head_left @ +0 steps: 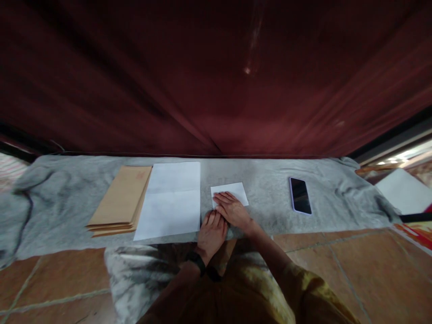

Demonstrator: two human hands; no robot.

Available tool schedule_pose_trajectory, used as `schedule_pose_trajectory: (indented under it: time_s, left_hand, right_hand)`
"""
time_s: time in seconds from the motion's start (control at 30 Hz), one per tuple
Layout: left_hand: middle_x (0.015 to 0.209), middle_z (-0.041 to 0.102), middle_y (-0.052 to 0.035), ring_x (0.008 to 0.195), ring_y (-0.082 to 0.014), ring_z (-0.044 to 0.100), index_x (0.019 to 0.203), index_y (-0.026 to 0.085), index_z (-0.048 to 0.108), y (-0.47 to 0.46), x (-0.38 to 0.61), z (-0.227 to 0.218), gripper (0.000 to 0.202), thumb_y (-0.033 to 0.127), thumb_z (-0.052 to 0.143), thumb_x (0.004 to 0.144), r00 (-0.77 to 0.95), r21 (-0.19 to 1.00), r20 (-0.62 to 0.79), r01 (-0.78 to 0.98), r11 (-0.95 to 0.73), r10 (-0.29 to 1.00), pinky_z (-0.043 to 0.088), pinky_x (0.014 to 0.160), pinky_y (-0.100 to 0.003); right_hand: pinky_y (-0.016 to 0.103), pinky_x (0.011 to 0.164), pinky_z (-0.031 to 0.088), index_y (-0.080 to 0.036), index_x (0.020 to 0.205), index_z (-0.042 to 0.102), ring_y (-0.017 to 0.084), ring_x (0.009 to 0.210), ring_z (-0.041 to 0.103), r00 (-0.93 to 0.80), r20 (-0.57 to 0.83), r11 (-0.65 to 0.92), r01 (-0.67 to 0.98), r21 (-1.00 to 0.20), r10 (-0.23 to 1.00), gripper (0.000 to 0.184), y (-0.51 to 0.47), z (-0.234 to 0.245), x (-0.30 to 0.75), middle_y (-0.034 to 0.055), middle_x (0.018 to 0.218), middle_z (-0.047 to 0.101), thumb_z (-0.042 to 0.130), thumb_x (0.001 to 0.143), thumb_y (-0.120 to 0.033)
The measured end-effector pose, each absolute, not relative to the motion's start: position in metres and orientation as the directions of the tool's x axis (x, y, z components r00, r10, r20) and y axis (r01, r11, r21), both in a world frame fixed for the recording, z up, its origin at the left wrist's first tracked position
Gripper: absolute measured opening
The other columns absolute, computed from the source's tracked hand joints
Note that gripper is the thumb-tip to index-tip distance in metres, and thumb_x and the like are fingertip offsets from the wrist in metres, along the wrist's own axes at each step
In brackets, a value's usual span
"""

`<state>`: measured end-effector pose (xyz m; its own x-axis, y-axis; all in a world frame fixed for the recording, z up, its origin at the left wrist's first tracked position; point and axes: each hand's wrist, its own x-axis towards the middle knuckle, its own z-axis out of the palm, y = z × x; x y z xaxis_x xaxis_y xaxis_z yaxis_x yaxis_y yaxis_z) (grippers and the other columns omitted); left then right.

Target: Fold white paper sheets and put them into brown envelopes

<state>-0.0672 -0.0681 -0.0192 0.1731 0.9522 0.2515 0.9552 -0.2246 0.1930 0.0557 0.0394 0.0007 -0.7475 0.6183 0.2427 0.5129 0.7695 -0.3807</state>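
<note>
A small white folded paper [236, 191] lies flat on the grey cloth in front of me. My right hand [232, 209] rests palm down on its lower left part, fingers stretched out to the left. Just below, my left hand [212, 230] lies flat at the paper's lower left corner, its fingers extended and close to the right hand. A dark band circles my left wrist. To the left of both hands is a larger stack or sheet of white paper [173, 198] with a faint crease across it.
Brown envelopes [121, 195] are stacked left of the white sheet. A phone [300, 195] in a light purple case lies at the right. Grey cloth [263, 173] covers the narrow surface, with a dark red curtain [216, 90] behind it. Tiled floor [354, 265] shows in front.
</note>
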Motion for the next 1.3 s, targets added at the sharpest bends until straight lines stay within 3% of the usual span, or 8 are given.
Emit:
schedule_pose_trajectory:
  time_s: [0.27, 0.47, 0.9, 1.3]
  left_hand:
    - [0.129, 0.064, -0.0153, 0.122, -0.0296, 0.057, 0.127, 0.014, 0.062, -0.067, -0.066, -0.015, 0.035, 0.022, 0.046, 0.096, 0.133, 0.244, 0.262, 0.949, -0.199, 0.956, 0.045, 0.104, -0.048]
    - [0.138, 0.062, -0.0129, 0.124, -0.0288, 0.057, 0.137, 0.015, 0.056, -0.067, -0.066, -0.016, 0.043, 0.024, 0.045, 0.097, 0.118, 0.254, 0.259, 0.949, -0.185, 0.959, 0.044, 0.106, -0.047]
    - [0.14, 0.06, -0.0124, 0.124, -0.029, 0.056, 0.14, 0.013, 0.054, -0.067, -0.065, -0.016, 0.045, 0.024, 0.044, 0.098, 0.111, 0.241, 0.24, 0.956, -0.17, 0.964, 0.042, 0.107, -0.046]
    - [0.139, 0.061, -0.0125, 0.122, -0.028, 0.057, 0.139, 0.013, 0.054, -0.067, -0.065, -0.013, 0.044, 0.022, 0.045, 0.097, 0.129, 0.183, 0.248, 0.967, -0.178, 0.96, 0.044, 0.106, -0.045]
  right_hand:
    - [0.041, 0.122, 0.033, -0.019, 0.141, 0.056, 0.018, 0.139, 0.048, -0.736, 0.225, 0.755, 0.544, -0.365, 0.639, 0.042, 0.058, -0.005, 0.041, 0.0067, 0.148, 0.054, 0.04, 0.105, -0.033]
    - [0.043, 0.121, 0.035, -0.018, 0.145, 0.052, 0.02, 0.141, 0.046, -0.64, 0.247, 0.681, 0.634, -0.366, 0.728, 0.045, 0.062, -0.011, 0.055, 0.0097, 0.15, 0.052, 0.04, 0.105, -0.034]
    - [0.049, 0.121, 0.032, -0.013, 0.147, 0.049, 0.025, 0.143, 0.043, -0.449, 0.261, 0.517, 0.781, -0.349, 0.855, 0.049, 0.045, -0.02, 0.11, 0.0142, 0.151, 0.05, 0.033, 0.106, -0.035]
    - [0.048, 0.121, 0.033, -0.012, 0.147, 0.048, 0.025, 0.143, 0.044, -0.484, 0.271, 0.553, 0.763, -0.336, 0.832, 0.049, -0.001, -0.017, 0.124, 0.0134, 0.151, 0.05, 0.036, 0.106, -0.035]
